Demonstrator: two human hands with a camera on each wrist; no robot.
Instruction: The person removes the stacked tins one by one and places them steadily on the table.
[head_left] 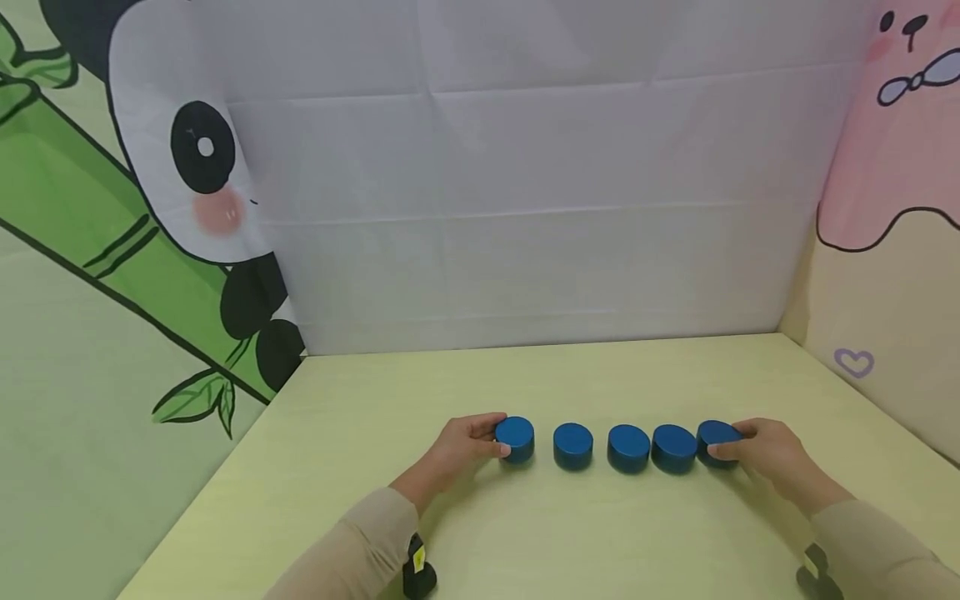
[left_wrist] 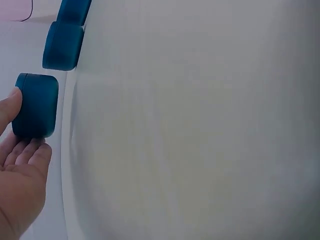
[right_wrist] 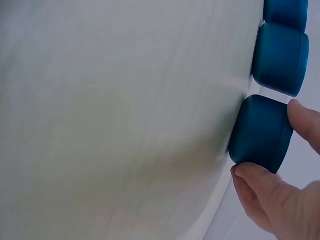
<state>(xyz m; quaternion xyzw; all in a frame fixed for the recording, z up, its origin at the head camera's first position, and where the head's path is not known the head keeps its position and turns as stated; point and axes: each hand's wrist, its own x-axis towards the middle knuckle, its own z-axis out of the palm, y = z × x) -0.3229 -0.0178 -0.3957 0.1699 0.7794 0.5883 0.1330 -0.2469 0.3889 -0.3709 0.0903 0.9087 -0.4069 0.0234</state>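
Several short blue cylinders with flat tops form a left-to-right row on the table. My left hand [head_left: 459, 448] holds the leftmost cylinder [head_left: 514, 440] between thumb and fingers, the thumb on its near side. In the left wrist view, the thumb and fingertips bracket this cylinder [left_wrist: 36, 106]. At the other end, my right hand [head_left: 776, 458] pinches the rightmost cylinder [head_left: 717, 442]. The right wrist view shows a thin seam around this cylinder [right_wrist: 262, 132]. Between the hands stand a cylinder [head_left: 573, 447] with gaps on both sides, then two more [head_left: 628, 448], closer together.
The pale yellow table [head_left: 525, 533] runs back to a white cloth wall [head_left: 525, 208]. A panda print [head_left: 180, 200] covers the left wall, a pink animal print [head_left: 892, 167] the right. A black device [head_left: 417, 571] is under the left sleeve.
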